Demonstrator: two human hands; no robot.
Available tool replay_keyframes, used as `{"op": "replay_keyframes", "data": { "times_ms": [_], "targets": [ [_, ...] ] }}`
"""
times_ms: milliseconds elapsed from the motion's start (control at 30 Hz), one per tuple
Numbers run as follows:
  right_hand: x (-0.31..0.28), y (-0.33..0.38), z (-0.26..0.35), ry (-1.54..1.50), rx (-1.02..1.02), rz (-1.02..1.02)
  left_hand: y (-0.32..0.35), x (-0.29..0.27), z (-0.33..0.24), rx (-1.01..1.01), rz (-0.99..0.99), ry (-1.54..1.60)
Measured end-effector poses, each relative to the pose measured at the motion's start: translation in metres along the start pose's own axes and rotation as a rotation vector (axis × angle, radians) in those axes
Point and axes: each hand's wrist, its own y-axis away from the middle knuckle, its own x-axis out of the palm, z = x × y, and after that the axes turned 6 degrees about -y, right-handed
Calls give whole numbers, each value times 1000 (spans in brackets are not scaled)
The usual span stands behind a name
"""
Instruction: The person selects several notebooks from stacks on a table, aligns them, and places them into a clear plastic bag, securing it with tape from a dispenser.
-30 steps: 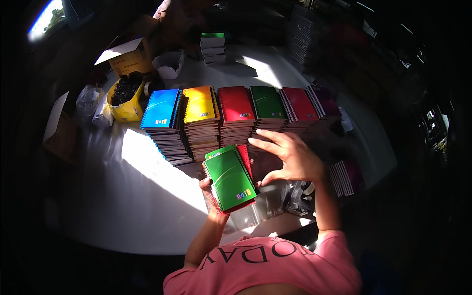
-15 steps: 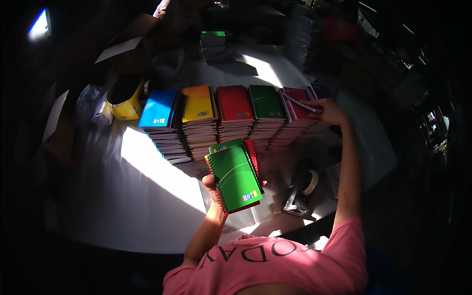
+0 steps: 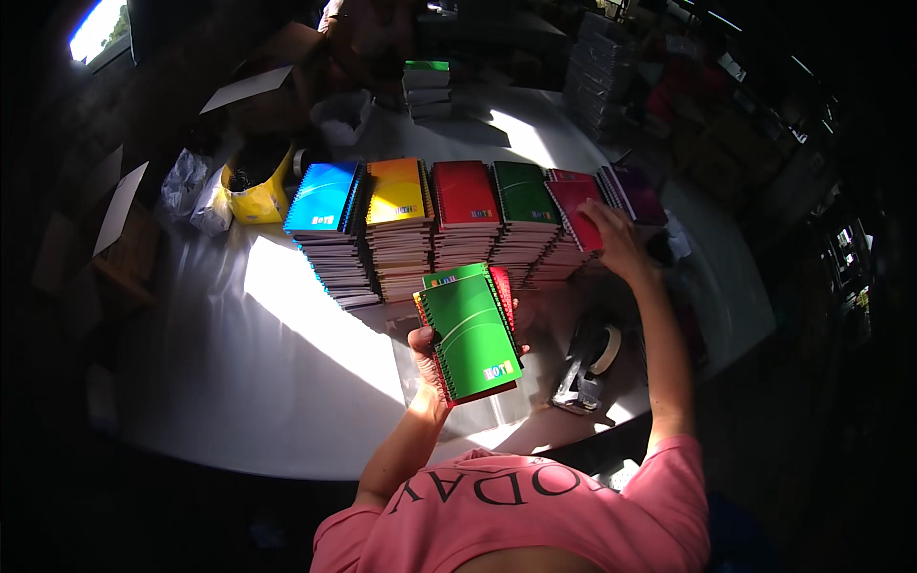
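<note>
Right hand (image 3: 616, 234), upper right of centre in the frame: fingers curled onto the right edge of a crimson spiral notebook (image 3: 577, 216), which you appear to be pinching; the thumb's placement is hidden. Notebook sits askew at the top of the fifth stack from the left, between the dark green notebook stack (image 3: 523, 191) and the purple notebook stack (image 3: 638, 191), a second crimson cover showing behind its upper edge. Key relation: it lies immediately left of your right fingers, long axis running steeply from upper left to lower right, coil along its left side; your right hand is clearly the nearer. Your left hand (image 3: 429, 368), at frame centre and slightly low, is clamped around a fanned bundle, thumb at the coil side of the green spiral notebook (image 3: 473, 339) on top; another green cover and a red notebook (image 3: 505, 291) show behind it. Bundle lies to the lower left of the crimson notebook, well apart, its long axis leaning roughly the same way. Black tape dispenser (image 3: 577, 384) rests on the table (image 3: 191, 382) between the bundle and your right forearm.
</note>
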Motion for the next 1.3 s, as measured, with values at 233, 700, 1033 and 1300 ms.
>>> {"op": "replay_keyframes", "data": {
  "times_ms": [233, 700, 1033, 1300],
  "targets": [
    [-23, 3, -1, -546, 107, -233, -1, -6, -3, -26, 48, -24],
    [-21, 60, 222, -51, -175, 243, 8, -78, 14, 111, -76, -78],
    [-56, 34, -54, 308, 435, 37, -11, -57, 19, 58, 81, -80],
    [-37, 59, 126, 119, -63, -589, 7, -55, 16, 118, -48, -29]
  ]
}}
